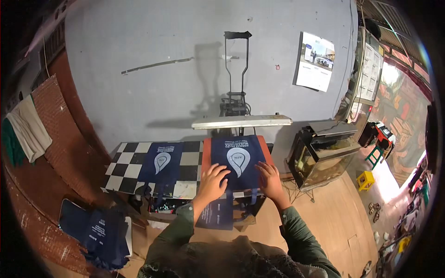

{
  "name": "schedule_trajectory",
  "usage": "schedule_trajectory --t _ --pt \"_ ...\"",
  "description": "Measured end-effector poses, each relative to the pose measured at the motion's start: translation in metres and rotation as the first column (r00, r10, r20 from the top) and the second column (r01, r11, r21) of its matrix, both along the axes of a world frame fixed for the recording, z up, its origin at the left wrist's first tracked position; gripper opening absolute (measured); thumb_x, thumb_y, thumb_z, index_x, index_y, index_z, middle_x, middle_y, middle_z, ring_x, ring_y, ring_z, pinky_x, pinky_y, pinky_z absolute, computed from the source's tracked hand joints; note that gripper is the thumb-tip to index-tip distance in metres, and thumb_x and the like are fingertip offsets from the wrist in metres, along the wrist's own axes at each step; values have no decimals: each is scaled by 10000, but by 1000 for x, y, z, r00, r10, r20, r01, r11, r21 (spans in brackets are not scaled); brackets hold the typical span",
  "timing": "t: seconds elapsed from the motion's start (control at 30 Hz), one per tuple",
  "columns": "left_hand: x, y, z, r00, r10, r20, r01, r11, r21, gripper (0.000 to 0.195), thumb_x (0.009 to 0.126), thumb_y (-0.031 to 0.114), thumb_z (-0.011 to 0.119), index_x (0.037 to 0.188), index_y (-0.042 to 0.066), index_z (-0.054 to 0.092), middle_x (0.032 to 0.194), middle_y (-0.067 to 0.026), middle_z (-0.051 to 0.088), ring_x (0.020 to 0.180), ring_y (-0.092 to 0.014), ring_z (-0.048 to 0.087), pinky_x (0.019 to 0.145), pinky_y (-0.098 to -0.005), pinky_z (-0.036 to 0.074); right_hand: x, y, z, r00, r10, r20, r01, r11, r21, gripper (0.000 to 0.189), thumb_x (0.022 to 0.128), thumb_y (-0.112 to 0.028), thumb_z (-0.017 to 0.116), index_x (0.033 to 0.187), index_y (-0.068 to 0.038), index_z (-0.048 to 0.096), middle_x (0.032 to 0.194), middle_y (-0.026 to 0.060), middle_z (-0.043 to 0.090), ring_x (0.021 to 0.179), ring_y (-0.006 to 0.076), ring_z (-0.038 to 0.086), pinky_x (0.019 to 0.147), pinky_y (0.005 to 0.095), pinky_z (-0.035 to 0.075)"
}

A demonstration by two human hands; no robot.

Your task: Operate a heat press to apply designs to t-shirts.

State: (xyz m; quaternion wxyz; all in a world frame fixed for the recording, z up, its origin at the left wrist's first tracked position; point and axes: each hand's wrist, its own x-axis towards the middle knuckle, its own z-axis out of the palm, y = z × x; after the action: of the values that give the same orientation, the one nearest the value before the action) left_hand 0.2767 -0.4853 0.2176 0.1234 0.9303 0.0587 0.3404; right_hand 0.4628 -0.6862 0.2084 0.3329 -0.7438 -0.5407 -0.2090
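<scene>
A navy fabric bag with a white printed emblem (pixel 222 149) lies flat on the orange bed (pixel 206 153) of a heat press. My left hand (pixel 212 180) rests at its lower left and my right hand (pixel 270 179) at its right edge, fingers spread, neither gripping it. Above the bag's far end is the press's raised upper plate (pixel 241 122). Another printed navy bag (pixel 170 158) lies on the checkered table (pixel 125 160) to the left. Part of a navy printed bag (pixel 217 217) shows below the table's front edge, between my forearms.
A pile of navy printed bags (pixel 104 239) sits at the lower left. A glass tank (pixel 323 156) stands right of the press, with a yellow stool (pixel 365 180) beyond. A cloth (pixel 31 127) hangs at the left. A grey wall (pixel 156 93) closes off the back.
</scene>
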Motion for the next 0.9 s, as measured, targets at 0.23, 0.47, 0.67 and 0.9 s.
schedule_trajectory --t 0.23,0.47,0.67,0.9 --pt "12 3 125 969 -154 193 140 987 82 396 874 114 642 1269 100 617 1384 -108 537 1280 -350 504 1063 -460 408 -31 35 100 982 78 173 -98 989 112 520 804 -19 634 1315 -93 580 1361 126 571 1290 339 505 1102 491 353" --pt "51 36 210 956 -193 223 143 964 223 427 869 105 633 1295 115 598 1407 -94 518 1288 -324 501 1063 -455 415 -15 75 180 939 88 332 -175 955 241 450 829 -12 610 1278 -16 582 1307 187 587 1246 381 532 1068 494 399" --pt "107 82 265 970 -165 178 92 930 357 430 880 132 622 1309 127 585 1407 -100 509 1308 -315 481 1072 -463 403 44 112 234 902 38 429 -167 949 267 485 815 -18 605 1298 -8 562 1312 188 580 1254 384 523 1062 487 405" --pt "194 140 322 974 -80 212 -27 888 459 461 863 125 626 1320 98 569 1399 -96 512 1308 -310 478 1070 -462 406 146 174 303 867 -82 492 -53 966 254 511 802 -40 581 1309 10 540 1314 190 579 1251 340 526 1054 459 407"
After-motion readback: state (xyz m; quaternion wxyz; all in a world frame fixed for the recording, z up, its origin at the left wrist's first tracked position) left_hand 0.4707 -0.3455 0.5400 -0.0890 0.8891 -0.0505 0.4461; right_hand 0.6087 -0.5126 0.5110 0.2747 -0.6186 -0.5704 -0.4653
